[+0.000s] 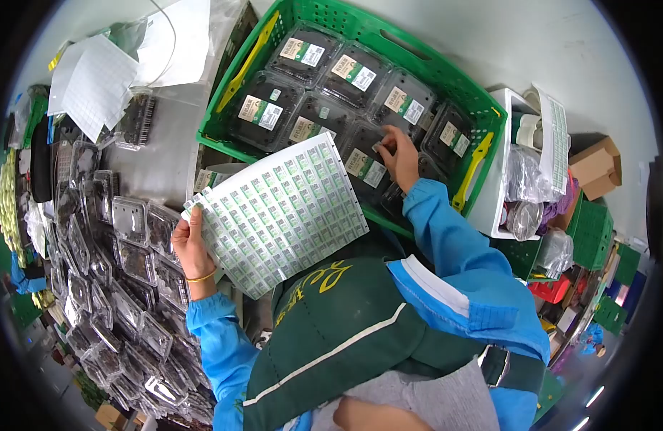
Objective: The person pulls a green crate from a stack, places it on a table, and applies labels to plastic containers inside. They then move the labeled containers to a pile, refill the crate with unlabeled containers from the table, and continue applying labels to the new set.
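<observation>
My left hand [193, 248] grips the left edge of a white sheet of small green-and-black stickers [281, 215], thumb on top. My right hand [399, 159] is over the green crate [435, 65], its thumb and fingertips pinched together above a clear plastic box [363, 161] near the crate's front side. Whatever lies between those fingertips is too small to make out. Several lidded boxes with dark contents stand in the crate, each with a beige, green and white label. Two of them, one at the left [264, 108], also carry a small green sticker. The sheet partly covers the front boxes.
A large pile of clear plastic boxes [130, 266] fills the left side. White papers [94, 79] lie at the upper left. To the right are a white bin [498, 208] with plastic bags, a sticker sheet [554, 136] and a cardboard box [597, 169].
</observation>
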Demonstrator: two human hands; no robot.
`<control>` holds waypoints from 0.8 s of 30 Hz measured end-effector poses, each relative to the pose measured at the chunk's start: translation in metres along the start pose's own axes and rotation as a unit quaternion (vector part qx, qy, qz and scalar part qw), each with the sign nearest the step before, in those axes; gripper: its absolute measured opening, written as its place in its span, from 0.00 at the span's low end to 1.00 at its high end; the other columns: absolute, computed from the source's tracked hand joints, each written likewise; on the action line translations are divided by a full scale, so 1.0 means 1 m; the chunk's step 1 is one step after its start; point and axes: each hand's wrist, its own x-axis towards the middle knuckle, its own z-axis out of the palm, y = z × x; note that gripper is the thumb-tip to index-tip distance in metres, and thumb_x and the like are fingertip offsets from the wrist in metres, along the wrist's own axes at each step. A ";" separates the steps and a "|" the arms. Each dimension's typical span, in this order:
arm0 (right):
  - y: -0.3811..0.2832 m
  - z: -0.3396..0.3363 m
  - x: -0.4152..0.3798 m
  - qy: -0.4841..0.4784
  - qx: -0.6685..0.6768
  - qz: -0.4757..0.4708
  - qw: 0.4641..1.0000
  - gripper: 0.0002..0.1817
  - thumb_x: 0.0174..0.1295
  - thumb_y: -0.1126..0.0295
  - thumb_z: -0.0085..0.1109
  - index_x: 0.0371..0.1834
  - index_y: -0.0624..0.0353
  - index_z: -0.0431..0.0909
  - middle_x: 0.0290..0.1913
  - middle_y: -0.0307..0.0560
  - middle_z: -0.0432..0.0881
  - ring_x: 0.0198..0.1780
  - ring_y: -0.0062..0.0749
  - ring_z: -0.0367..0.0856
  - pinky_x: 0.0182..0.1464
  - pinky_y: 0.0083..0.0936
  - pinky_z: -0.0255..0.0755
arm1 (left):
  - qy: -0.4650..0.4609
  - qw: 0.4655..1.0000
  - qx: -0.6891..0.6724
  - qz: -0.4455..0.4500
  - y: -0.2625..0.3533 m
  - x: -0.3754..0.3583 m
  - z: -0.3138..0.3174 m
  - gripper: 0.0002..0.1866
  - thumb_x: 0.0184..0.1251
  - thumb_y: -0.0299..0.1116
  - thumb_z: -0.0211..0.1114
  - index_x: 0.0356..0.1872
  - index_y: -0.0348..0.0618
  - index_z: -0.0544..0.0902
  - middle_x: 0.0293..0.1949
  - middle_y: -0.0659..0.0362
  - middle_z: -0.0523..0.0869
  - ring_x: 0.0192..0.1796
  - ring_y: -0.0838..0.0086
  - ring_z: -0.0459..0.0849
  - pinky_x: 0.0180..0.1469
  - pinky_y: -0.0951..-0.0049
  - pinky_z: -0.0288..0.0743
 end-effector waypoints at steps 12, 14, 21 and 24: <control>0.044 -0.089 -0.073 0.130 0.127 0.316 0.931 0.13 0.60 0.66 0.62 0.40 0.66 0.79 0.33 0.48 0.82 0.35 0.30 0.79 0.39 0.28 0.72 | -0.064 0.998 0.013 0.010 -0.008 0.006 0.031 0.09 0.67 0.33 0.63 0.39 0.36 0.84 0.36 0.59 0.86 0.35 0.82 0.81 0.39 0.82 0.74; 0.056 -0.088 -0.085 0.110 0.070 0.345 0.930 0.13 0.59 0.66 0.63 0.39 0.66 0.80 0.33 0.49 0.82 0.35 0.31 0.79 0.38 0.31 0.72 | -0.072 0.997 0.013 0.014 -0.013 0.008 0.035 0.10 0.67 0.33 0.63 0.39 0.36 0.84 0.36 0.59 0.86 0.35 0.82 0.81 0.39 0.81 0.73; 0.059 -0.079 -0.076 0.097 -0.152 0.269 0.946 0.17 0.52 0.64 0.68 0.37 0.66 0.78 0.32 0.57 0.82 0.36 0.47 0.82 0.39 0.38 0.74 | -0.096 0.992 0.075 0.024 -0.013 0.010 0.044 0.10 0.68 0.32 0.62 0.39 0.36 0.84 0.34 0.64 0.85 0.33 0.86 0.77 0.36 0.84 0.69; 0.061 -0.089 -0.067 0.113 -0.173 0.185 0.961 0.13 0.53 0.72 0.62 0.41 0.63 0.75 0.32 0.55 0.82 0.35 0.44 0.82 0.38 0.35 0.74 | -0.091 0.991 0.082 0.058 -0.008 0.007 0.051 0.10 0.67 0.33 0.62 0.39 0.36 0.84 0.33 0.67 0.84 0.33 0.87 0.75 0.35 0.85 0.68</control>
